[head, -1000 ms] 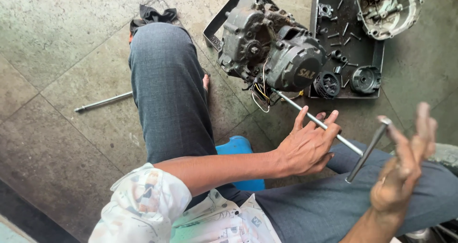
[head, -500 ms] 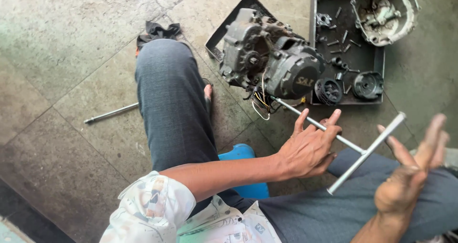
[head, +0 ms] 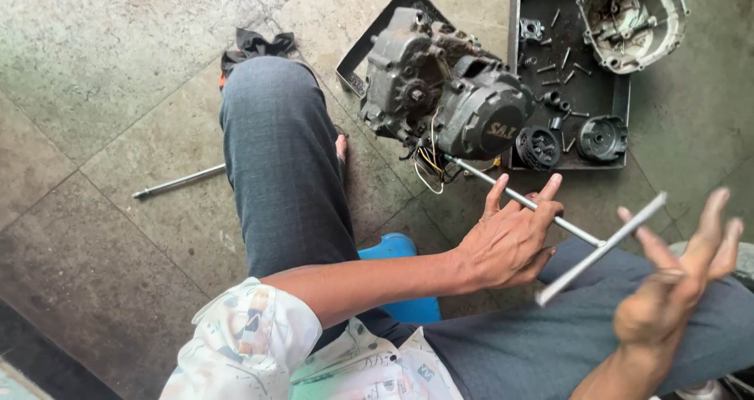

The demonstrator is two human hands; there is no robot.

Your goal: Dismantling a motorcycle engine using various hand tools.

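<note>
Long steel T-handle wrench (head: 550, 215) seated in the grey motorcycle engine block (head: 448, 101) on the stone floor: since a second ago its crossbar has swung from steep to a shallow slant, suggesting the shaft is being spun. The left hand (head: 510, 243) cradles the shaft loosely, fingers spread; the right hand (head: 675, 290), open and blurred, grips nothing. A yellow emblem marks the engine's round cover; the black metal tray (head: 620, 101) lies behind.

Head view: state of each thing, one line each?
left hand: open, fingers spread, against the T-handle wrench shaft
right hand: open, blurred, at the crossbar
T-handle wrench: tip at the engine, handle end by the hands
engine: on the floor, side cover off
cover: removed, lying in the tray
tray: holds loose bolts and parts
rod: flat on the floor
</note>
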